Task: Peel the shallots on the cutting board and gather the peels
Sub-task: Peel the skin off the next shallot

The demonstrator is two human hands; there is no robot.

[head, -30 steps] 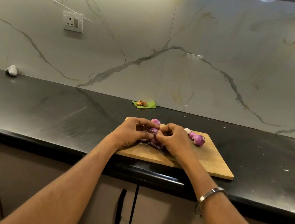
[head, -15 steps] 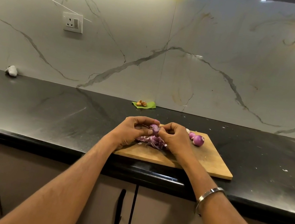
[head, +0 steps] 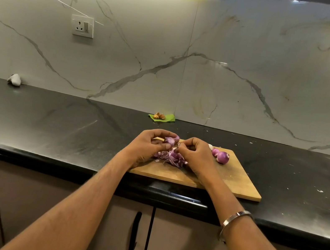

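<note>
— Where is the shallot being worked on?

— Over the far left part of the wooden cutting board. The left hand curls around a shallot, and the right hand pinches at its skin with fingers bent.

— And the peels?

— A purple peel pile lies on the board between the hands (partly hidden by them). Two peeled shallots rest near the board's far right corner.

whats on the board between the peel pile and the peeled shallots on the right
In the head view, the right hand lies between the peel pile and the peeled shallots; beyond it, bare cutting board.
</note>
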